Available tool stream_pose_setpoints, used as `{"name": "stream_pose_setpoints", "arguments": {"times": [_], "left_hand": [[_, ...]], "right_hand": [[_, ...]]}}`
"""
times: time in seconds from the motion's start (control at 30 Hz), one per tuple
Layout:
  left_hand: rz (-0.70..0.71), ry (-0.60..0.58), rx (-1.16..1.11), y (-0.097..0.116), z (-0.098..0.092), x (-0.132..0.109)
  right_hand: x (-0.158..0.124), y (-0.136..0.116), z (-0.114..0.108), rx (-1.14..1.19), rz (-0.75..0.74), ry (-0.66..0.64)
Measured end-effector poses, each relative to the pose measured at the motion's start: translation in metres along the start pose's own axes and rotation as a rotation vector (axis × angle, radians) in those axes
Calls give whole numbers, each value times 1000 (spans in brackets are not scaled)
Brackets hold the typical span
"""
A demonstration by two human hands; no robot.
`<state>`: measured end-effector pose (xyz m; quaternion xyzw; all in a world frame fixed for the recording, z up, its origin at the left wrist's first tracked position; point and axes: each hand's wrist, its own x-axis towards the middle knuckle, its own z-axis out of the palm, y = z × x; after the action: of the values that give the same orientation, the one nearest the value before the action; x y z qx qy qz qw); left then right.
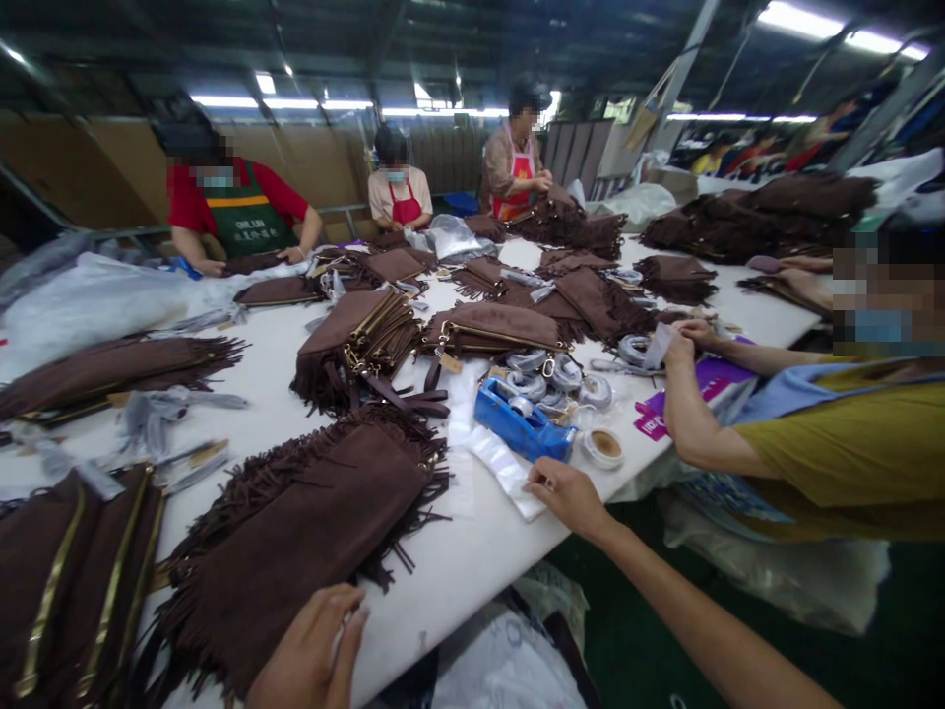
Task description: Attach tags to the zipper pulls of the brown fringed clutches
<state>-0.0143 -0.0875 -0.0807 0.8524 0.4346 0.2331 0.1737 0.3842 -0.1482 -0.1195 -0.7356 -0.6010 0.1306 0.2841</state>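
Observation:
My left hand (310, 650) is at the lower middle, beside a brown fringed bag (310, 512) lying flat on the white table. Its fingers are pressed together, and whatever they may hold is too small to make out. At the table's edge, my right hand (570, 497) pinches the end of a clear plastic sleeve (502, 463) from a flat stack. Just beyond that hand stands a blue tape dispenser (521, 418), with a roll of tape (603, 446) to its right.
Zipped brown bags (74, 581) lie at the left, and a stacked pile (361, 345) stands mid-table. Wrapped straps (568, 374) are coiled behind the dispenser. A co-worker (834, 423) works close on the right; several others sit or stand across the table (413, 551).

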Motion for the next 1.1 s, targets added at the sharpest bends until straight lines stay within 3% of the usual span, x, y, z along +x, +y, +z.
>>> {"name": "stream_pose_setpoints", "arguments": {"times": [0.17, 0.3, 0.4, 0.5, 0.6, 0.7, 0.8, 0.93, 1.03, 1.1], "left_hand": [[-2, -140, -267, 73, 60, 52], [57, -83, -398, 108, 112, 99], [131, -118, -299, 124, 146, 122], [134, -194, -162, 130, 166, 130], [144, -206, -103, 129, 174, 130], [146, -216, -141, 124, 175, 132], [116, -224, -350, 118, 163, 132], [-106, -203, -862, 107, 115, 107], [-287, -415, -1042, 97, 73, 67], [-420, -459, -1019, 89, 53, 38]], "right_hand": [[5, 13, 4, 257, 122, -91], [6, 26, 14, 368, 152, -145], [5, 28, 17, 402, 164, -166], [-5, 15, 13, 214, 26, -95], [-28, -6, 2, -158, -295, -117], [-53, -26, -12, -173, -414, -280], [-63, -39, -27, 123, -213, -331], [-53, -57, -35, 436, 23, -372], [-39, -79, -24, 499, -9, -434], [-32, -95, -8, 479, -58, -445]]}}
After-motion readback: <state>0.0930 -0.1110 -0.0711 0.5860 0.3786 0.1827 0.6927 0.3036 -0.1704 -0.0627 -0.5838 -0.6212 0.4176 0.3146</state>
